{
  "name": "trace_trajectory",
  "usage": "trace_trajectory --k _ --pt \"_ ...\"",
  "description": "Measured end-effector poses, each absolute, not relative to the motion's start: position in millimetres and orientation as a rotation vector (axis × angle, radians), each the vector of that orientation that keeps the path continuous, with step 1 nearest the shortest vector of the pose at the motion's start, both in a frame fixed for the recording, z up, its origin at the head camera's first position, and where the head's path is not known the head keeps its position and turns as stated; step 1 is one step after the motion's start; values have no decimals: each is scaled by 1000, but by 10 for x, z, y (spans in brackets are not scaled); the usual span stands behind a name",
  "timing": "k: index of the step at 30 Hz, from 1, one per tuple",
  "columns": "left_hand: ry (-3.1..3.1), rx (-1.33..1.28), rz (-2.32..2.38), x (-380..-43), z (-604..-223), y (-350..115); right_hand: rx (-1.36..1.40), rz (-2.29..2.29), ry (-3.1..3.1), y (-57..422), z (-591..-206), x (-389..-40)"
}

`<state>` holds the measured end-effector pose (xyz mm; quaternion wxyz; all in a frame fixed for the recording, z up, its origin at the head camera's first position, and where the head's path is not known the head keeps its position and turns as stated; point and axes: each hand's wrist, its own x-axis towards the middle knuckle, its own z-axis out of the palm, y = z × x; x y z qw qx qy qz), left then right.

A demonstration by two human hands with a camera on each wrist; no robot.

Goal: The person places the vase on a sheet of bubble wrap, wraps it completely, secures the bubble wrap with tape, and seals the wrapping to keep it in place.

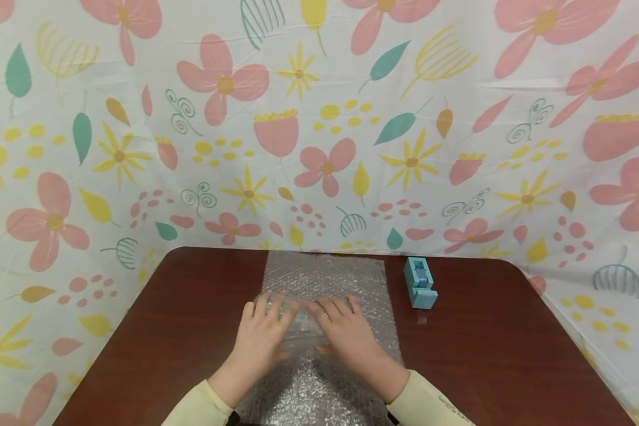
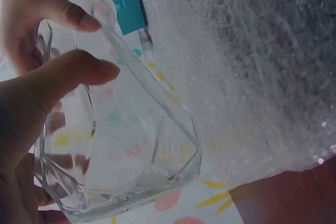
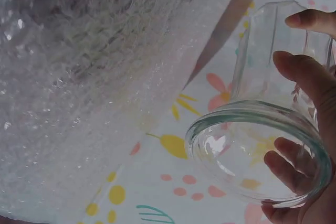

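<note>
two hands: both on one clear glass, side by side at mid-table
glass [image 1: 297, 322]: transparent, faceted walls, lying on its side on the bubble wrap; square thick base faces the left wrist camera, round mouth faces the right wrist camera
left hand [image 1: 261, 340]: fingers curled round the base end of the glass, thumb pressed on its wall
right hand [image 1: 346, 337]: fingers wrapped round the mouth end, fingertips [image 3: 286, 163] visible through the rim
bubble wrap [image 1: 327, 278]: flat sheet on the table, running from far edge toward the person
tape dispenser [image 1: 420, 283]: blue, just right of the wrap, apart from both hands
table [image 1: 511, 343]: dark red-brown
backdrop [image 1: 319, 118]: floral cloth behind and around table
</note>
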<state>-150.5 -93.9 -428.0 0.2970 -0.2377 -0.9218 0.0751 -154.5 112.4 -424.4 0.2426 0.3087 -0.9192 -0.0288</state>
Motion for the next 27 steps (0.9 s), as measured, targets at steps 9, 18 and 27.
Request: trace_trajectory --k 9,18,27 --pt "-2420 -721 185 -1434 -4307 -963 870 -40 -2483 1243 -4243 -1493" --pt "-2370 -816 45 -1370 -4324 -984 874 -16 -2533 1321 -4218 -1363" --pt "-2443 -905 33 -1238 -4400 -970 948 60 -2591 1380 -4353 -1222"
